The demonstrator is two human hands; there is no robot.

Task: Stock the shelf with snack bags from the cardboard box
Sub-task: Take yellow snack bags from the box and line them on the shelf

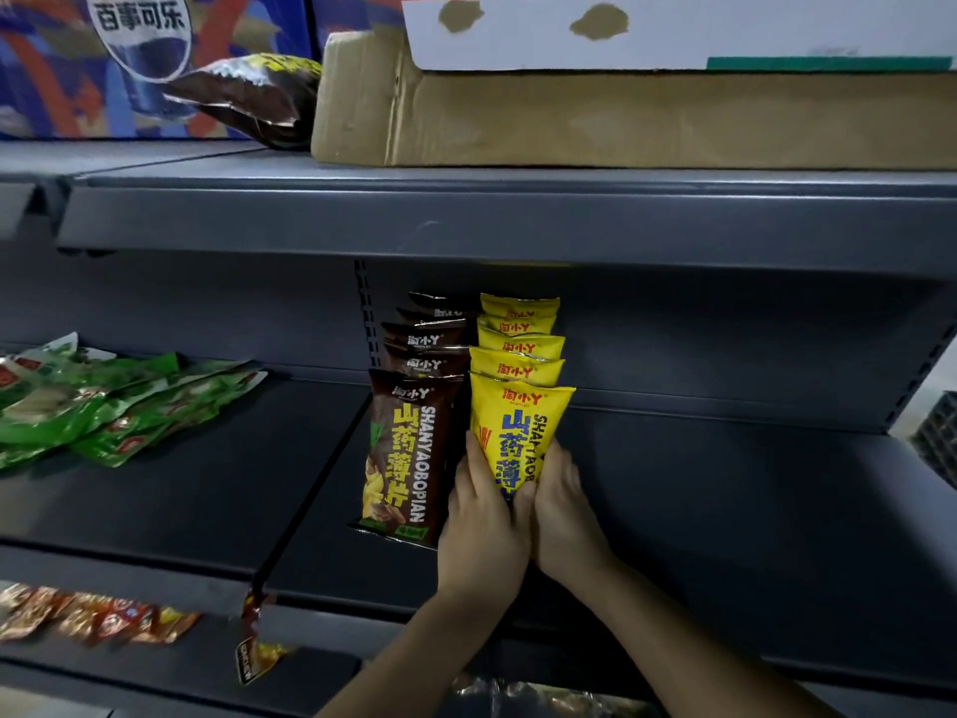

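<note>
Your left hand (pixel 481 526) and right hand (pixel 564 515) clasp the front yellow snack bag (pixel 520 432) from both sides, upright on the dark shelf (pixel 725 510); more yellow bags (pixel 518 349) stand behind it, brown snack bags (pixel 409 458) just beside your left hand.

Upper left: a blue printed carton (pixel 62 70) bearing a round logo; upper right: a white carton (pixel 673 38) with red and green print. Green packets (pixel 103 401) lie heaped at mid-left, orange-red packets (pixel 88 616) below them.
</note>
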